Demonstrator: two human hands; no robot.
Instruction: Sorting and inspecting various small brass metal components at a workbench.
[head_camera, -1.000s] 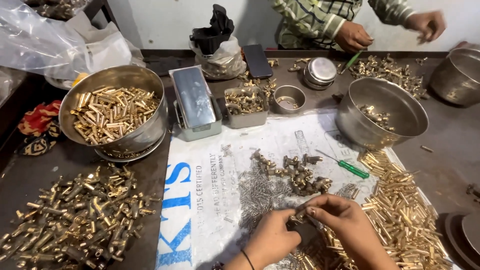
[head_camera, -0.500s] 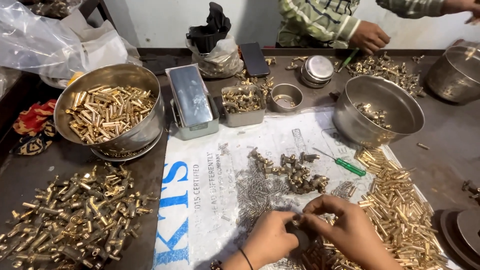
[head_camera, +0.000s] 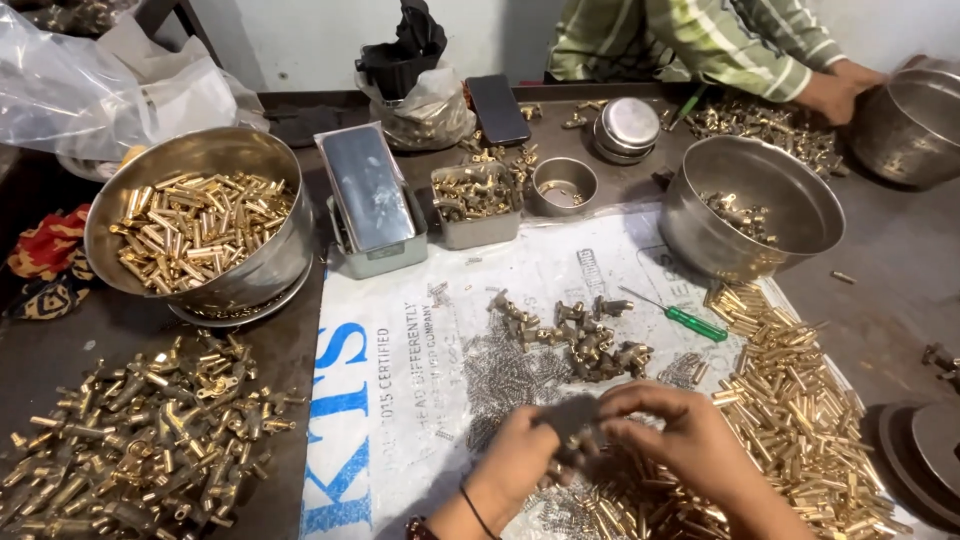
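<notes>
My left hand (head_camera: 515, 462) and my right hand (head_camera: 680, 440) meet low in the view over a white printed sack (head_camera: 400, 370) spread on the table. Between their fingertips they pinch a small brass part (head_camera: 575, 440), blurred and partly hidden. Just beyond the hands lie a cluster of brass fittings (head_camera: 580, 335) and a patch of small grey springs (head_camera: 510, 375). A heap of brass tubes (head_camera: 800, 400) runs along the right of my right hand.
A steel bowl of brass tubes (head_camera: 200, 230) stands left, a pile of brass fittings (head_camera: 140, 430) below it. A second steel bowl (head_camera: 750, 205), a green screwdriver (head_camera: 690, 320), a metal tin (head_camera: 368, 200) and a phone (head_camera: 497, 108) lie beyond. Another person's sleeve (head_camera: 700, 40) works at the far edge.
My hands have stayed together over the sack, fingers shifting on the small part. The view has tilted slightly; the other person's hands have moved toward the far right pot.
</notes>
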